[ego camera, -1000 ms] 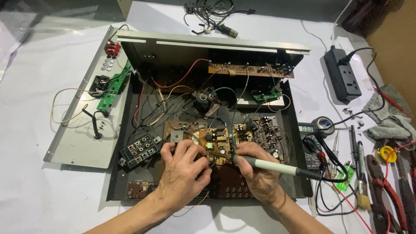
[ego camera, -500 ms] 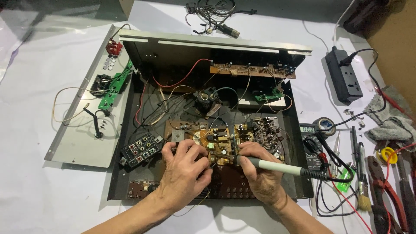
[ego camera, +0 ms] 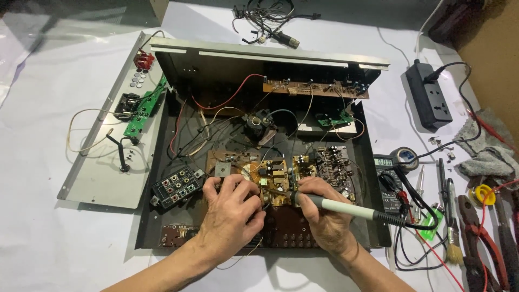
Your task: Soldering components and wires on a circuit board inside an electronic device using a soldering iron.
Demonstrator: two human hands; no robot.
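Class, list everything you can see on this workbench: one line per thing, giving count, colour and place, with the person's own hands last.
Opened chassis: one, black, centre.
Brown circuit board: one, inside the chassis, under the hands.
Soldering iron: one, white handle, in the right hand.
Detached panel: one, silver, left of the chassis.
Green board: one, on the panel.
Jack block: one, black, chassis left.
Power strip: one, black, upper right.
Multimeter: one, dark, right of the chassis.
Pliers: one, red-handled, far right.
Brush: one, right.
Cloth: one, grey, right edge.
Left hand: on the board.
Right hand: fingers grip the iron.
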